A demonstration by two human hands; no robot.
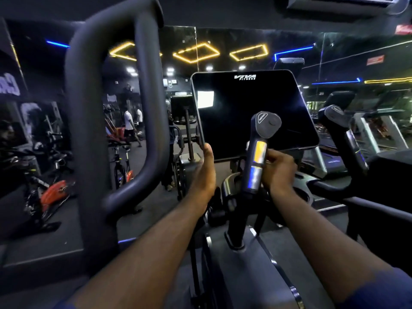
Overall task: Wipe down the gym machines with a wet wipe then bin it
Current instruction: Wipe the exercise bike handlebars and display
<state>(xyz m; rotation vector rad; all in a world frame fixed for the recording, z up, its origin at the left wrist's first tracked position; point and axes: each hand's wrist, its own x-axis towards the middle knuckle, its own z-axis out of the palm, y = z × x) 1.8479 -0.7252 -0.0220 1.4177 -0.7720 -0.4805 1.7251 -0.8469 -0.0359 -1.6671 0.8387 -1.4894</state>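
The screen (252, 112) is touched at its lower left corner by the left hand (204, 170), fingers straight and together. The right hand (278, 169) is curled just beside the grip (256, 166). Whether a wipe is pinched in it cannot be told. Wiping is judged underway and binning is left.

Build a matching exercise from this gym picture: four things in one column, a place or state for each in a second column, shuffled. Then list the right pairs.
Things
1. screen
2. left hand
3. right hand
4. orange bike

Places or states
A. beside the upright grip with shiny plates
B. low on the far left, on the floor
C. dark, logo along its top
D. at the screen's lower left corner

Pairs: 1-C, 2-D, 3-A, 4-B
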